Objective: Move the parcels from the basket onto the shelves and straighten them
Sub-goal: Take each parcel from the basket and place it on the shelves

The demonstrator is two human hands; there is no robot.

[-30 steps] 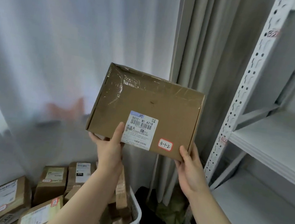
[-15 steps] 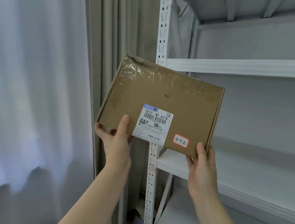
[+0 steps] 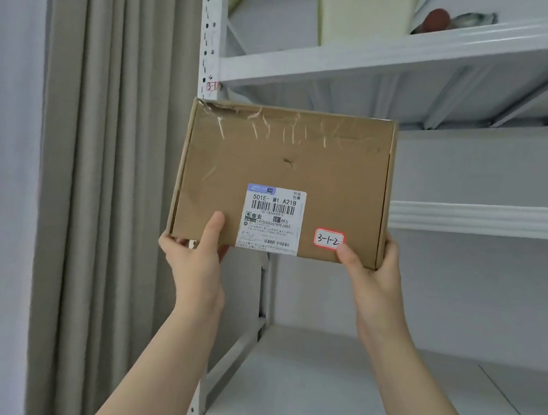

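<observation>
Both hands are raised in front of the white perforated upright (image 3: 212, 27) of a shelving rack, and a flat brown cardboard parcel (image 3: 285, 160) is gripped between them by its lower corners. The left hand (image 3: 195, 259) is closed on the lower left corner, its thumb (image 3: 213, 231) pressed flat on the front face while its fingers are tucked behind the box. The right hand (image 3: 372, 281) is curled round the lower right corner, with its thumb (image 3: 346, 254) laid on the front face. The parcel is held upright and nearly square to the camera, covering the middle stretch of the upright and touching no shelf. A white shipping label (image 3: 273, 219) with a barcode is seen on its front, and beside that a red-bordered sticker (image 3: 328, 239) marked "3-1-2" is partly overlapped by the right thumb. Clear tape is creased across the top of the box. A small tag (image 3: 211, 86) reading "3-1" is fixed to the upright just above the parcel's top left corner. A beige curtain (image 3: 106, 152) hangs left of the upright. Three white shelves are carried to the right of the upright: an upper shelf (image 3: 387, 62) bearing a pale yellow container (image 3: 362, 11), a middle shelf (image 3: 488, 218), and a lower shelf (image 3: 347, 388).
</observation>
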